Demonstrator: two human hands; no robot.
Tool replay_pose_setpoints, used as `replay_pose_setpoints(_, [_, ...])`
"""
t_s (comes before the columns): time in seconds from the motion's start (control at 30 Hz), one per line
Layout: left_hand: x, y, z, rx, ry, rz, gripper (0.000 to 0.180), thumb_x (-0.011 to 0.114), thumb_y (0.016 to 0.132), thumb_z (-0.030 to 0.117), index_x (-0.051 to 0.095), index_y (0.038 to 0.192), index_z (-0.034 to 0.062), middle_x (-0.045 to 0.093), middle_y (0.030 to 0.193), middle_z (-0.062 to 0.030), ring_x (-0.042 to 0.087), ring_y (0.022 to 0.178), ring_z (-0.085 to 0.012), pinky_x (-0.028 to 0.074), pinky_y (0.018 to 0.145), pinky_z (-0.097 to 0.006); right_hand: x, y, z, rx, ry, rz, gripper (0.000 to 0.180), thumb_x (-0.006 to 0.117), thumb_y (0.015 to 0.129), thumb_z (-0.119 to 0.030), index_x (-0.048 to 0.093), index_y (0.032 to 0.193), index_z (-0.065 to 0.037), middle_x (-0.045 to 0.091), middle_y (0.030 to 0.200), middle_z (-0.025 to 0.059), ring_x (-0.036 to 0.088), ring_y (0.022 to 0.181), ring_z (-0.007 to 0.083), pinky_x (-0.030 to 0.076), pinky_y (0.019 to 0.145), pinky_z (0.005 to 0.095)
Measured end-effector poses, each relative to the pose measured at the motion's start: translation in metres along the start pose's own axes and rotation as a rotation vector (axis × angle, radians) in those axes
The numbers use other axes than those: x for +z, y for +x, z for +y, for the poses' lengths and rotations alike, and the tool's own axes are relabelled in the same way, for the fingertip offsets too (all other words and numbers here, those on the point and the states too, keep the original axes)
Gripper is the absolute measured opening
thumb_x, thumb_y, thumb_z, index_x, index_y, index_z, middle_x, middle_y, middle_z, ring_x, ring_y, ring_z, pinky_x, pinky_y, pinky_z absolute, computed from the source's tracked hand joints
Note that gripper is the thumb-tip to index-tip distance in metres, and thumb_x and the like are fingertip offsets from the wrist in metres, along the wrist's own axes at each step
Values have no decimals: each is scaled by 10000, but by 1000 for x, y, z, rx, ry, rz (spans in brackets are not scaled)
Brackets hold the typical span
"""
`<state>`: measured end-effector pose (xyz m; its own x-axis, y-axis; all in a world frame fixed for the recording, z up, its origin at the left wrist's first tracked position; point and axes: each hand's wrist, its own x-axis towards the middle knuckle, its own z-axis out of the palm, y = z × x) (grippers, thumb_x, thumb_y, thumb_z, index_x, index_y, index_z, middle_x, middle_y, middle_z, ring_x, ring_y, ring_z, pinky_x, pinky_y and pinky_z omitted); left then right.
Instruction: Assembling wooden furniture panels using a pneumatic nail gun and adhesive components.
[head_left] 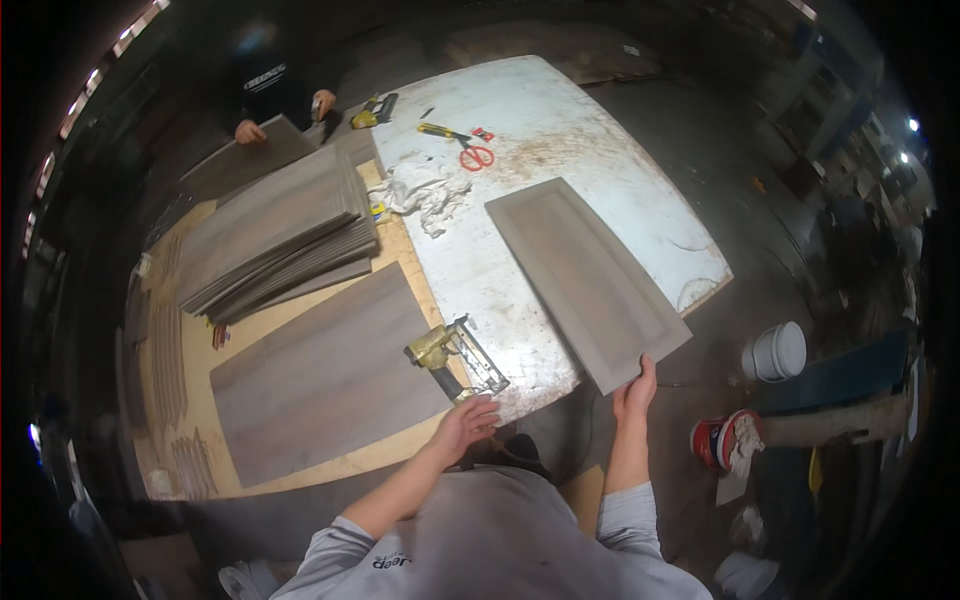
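Observation:
My right hand grips the near corner of a long grey framed door panel that lies on the white worktable and overhangs its near edge. My left hand rests at the near table edge, fingers loosely curled, just below a yellow nail gun; it holds nothing that I can see. A flat grey board lies left of the nail gun on a plywood sheet.
A stack of grey boards sits at the left. Another person handles a board at the far side. A white rag, red scissors and a yellow tool lie on the table. A white bucket stands on the floor.

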<state>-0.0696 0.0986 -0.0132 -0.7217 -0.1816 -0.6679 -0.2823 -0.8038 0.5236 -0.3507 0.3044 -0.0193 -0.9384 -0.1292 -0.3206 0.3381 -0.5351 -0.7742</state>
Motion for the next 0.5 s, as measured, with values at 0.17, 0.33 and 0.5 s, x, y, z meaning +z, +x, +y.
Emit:
replay_pose_setpoints(0.17, [-45,-49,7,205,-134,163,528,455,1062,442,514,1405,45,638,1337,-100,624,1188,-242,487,1022,-432,-34,62,1,-376,-1047,521,731,546,1027,-440,330,1562,8,340,1601,239,324,1481,390,282,1201,448])
replay_pose_setpoints(0.33, [-121,-93,9,387,-96,452,472,551,1039,357,541,1370,21,654,1276,-111,646,1135,-221,513,976,-399,-9,0,19,-426,-1139,354,659,607,1010,-353,390,1537,-23,391,1555,240,359,1449,399,297,1187,461])
replay_pose_setpoints(0.5, [-244,-118,83,597,505,857,408,689,954,197,603,1293,-12,642,1300,-185,624,1193,-286,503,1002,-399,17,-101,94,-541,-1220,29,569,671,939,-127,479,1465,-23,471,1476,213,405,1402,374,302,1175,447])
